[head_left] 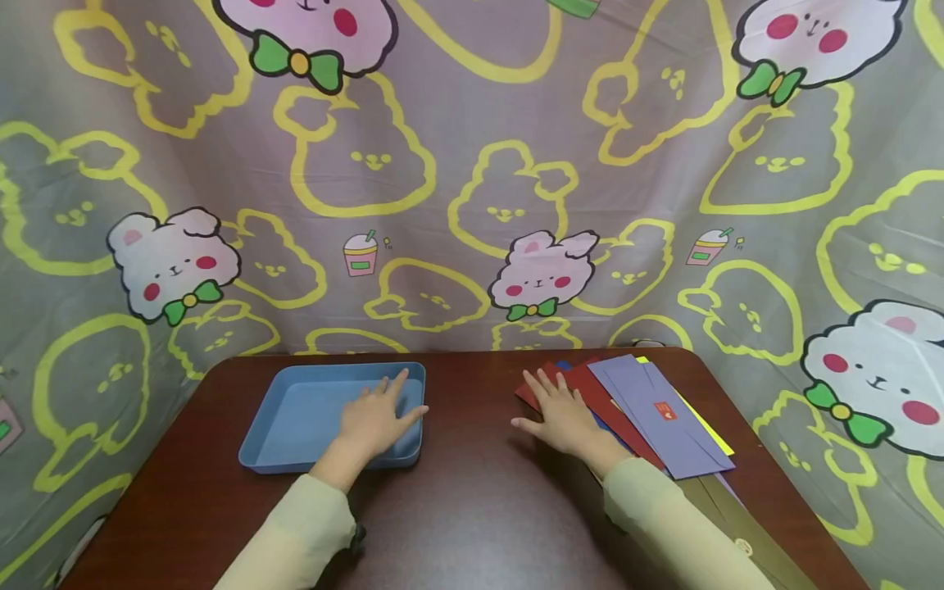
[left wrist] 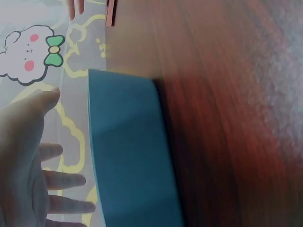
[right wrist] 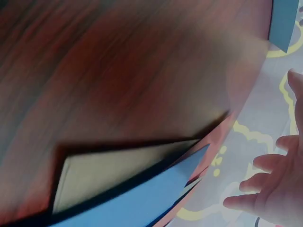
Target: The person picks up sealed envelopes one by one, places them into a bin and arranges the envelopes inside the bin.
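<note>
The left hand lies flat with its fingers spread, over the right part of the blue tray – it holds nothing, and the left wrist view shows the fingers straight and apart beside the tray wall. The right hand is also open, palm down, fingers spread; its fingertips reach the left edge of the fan of envelopes but they pinch none of them. In the right wrist view the fingers are loose and straight, with a pale envelope and a blue one lying under the arm.

The envelopes – dark red, purple, blue, yellow – lie overlapping on the right side of the brown table, well apart from the tray. As far as I can see, the tray has nothing inside, so I judge that the work is at its very start: no envelope is picked or moved, and the whole stack is left to handle.
</note>
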Action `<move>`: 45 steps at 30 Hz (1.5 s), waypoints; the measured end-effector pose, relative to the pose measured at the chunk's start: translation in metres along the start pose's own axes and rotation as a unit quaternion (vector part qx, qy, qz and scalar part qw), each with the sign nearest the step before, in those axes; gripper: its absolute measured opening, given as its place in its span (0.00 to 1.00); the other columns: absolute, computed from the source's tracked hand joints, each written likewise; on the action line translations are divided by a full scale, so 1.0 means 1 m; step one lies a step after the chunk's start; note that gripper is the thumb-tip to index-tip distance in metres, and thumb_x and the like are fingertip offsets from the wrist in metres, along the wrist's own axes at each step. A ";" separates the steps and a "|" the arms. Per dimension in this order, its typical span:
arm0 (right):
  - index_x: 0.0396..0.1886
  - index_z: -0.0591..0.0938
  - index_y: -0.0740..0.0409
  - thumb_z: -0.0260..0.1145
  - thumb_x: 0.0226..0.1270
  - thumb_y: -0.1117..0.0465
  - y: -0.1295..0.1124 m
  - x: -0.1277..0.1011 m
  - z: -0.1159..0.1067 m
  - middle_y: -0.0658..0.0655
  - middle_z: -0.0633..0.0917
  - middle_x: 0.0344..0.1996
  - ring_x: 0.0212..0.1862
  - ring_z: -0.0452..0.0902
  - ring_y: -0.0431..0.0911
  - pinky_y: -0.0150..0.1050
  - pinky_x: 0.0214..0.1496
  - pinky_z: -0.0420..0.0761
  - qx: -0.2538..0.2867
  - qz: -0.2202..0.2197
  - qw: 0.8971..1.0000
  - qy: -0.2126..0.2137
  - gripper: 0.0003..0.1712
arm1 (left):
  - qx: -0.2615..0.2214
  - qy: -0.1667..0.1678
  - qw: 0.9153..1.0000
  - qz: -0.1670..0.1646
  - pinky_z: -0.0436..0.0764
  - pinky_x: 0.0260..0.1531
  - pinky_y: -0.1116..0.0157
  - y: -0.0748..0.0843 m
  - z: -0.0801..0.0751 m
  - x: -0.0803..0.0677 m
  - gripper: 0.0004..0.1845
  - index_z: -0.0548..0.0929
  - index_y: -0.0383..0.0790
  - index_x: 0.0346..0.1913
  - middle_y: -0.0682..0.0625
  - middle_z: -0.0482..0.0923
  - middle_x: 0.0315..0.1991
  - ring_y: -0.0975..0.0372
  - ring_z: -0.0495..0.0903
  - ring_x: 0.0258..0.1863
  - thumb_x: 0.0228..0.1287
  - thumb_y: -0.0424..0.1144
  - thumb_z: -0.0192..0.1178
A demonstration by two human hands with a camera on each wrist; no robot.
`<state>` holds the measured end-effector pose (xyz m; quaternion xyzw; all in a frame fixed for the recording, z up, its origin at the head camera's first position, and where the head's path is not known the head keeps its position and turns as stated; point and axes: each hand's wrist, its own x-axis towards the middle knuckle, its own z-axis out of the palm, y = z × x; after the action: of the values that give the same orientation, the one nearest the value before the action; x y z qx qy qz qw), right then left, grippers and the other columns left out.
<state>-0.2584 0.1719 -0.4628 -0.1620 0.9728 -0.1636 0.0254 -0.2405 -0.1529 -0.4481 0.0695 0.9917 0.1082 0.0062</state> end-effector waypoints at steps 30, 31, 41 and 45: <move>0.70 0.74 0.66 0.71 0.69 0.53 0.044 -0.028 -0.021 0.68 0.78 0.64 0.65 0.73 0.64 0.63 0.64 0.71 0.020 -0.038 0.995 0.090 0.36 | -0.104 -0.040 0.992 0.056 0.82 0.45 0.48 -0.004 -0.005 -0.019 0.21 0.86 0.39 0.57 0.43 0.85 0.51 0.49 0.84 0.50 0.71 0.51 0.65; 0.70 0.74 0.66 0.71 0.69 0.53 0.045 -0.028 -0.021 0.68 0.79 0.64 0.64 0.74 0.65 0.63 0.64 0.72 0.021 -0.036 0.995 0.093 0.36 | -0.106 -0.043 0.992 0.057 0.82 0.44 0.48 -0.004 -0.005 -0.020 0.20 0.86 0.39 0.55 0.43 0.85 0.50 0.50 0.84 0.49 0.70 0.51 0.66; 0.70 0.74 0.67 0.71 0.70 0.53 0.067 -0.035 -0.031 0.73 0.78 0.62 0.64 0.73 0.69 0.66 0.63 0.71 0.027 0.004 0.996 0.087 0.35 | -0.127 -0.063 0.987 0.073 0.82 0.36 0.54 -0.003 -0.004 -0.026 0.16 0.89 0.43 0.47 0.52 0.85 0.38 0.59 0.83 0.37 0.63 0.49 0.73; 0.70 0.74 0.68 0.71 0.70 0.54 0.076 -0.040 -0.034 0.74 0.78 0.62 0.64 0.72 0.71 0.67 0.63 0.71 0.019 0.014 0.997 0.080 0.35 | -0.140 -0.069 0.985 0.080 0.82 0.36 0.55 -0.002 -0.003 -0.030 0.16 0.89 0.43 0.47 0.53 0.85 0.37 0.60 0.83 0.36 0.62 0.48 0.74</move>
<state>-0.2469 0.2635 -0.4556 -0.1344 0.9706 -0.1941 -0.0472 -0.2114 -0.1601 -0.4453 0.1545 0.9552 0.2406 0.0757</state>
